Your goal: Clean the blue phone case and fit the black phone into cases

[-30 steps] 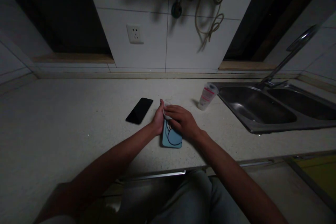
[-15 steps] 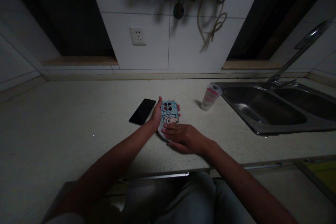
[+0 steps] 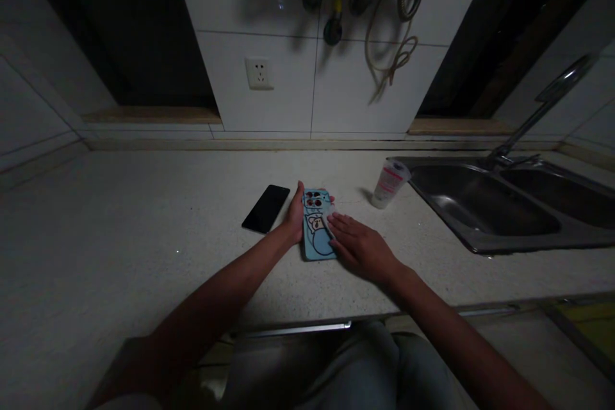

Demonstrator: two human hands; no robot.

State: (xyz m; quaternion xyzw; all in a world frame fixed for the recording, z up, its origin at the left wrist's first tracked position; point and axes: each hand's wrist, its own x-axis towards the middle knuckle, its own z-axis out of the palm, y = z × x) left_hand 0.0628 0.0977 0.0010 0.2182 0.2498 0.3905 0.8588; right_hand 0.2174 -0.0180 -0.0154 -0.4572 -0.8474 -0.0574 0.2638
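- Head view: holds a light-blue, rectangular phone case (image 3: 314, 245) with a dark-lined cartoon print in the bare left hand (image 3: 295, 216), low over the speckled, whitish countertop (image 3: 168, 205); cannot tell whether touching it.
- Lays the left thumb along the case's left edge, fingers passing beneath, tips showing past the right edge; half closed around it.
- Has hold of a small, whitish, thin sheet (image 3: 327, 212) with the bare right hand (image 3: 359, 243), fingers nearly straight and close together, pressed to the case's right side; cannot tell cloth from tissue.
- Has a flat, glossy black phone (image 3: 267, 208) lying just left of the left hand, apart from the case.
- Shows a translucent, pink-lettered plastic cup (image 3: 388, 186) standing near a grey steel double-bowl sink (image 3: 464, 242).
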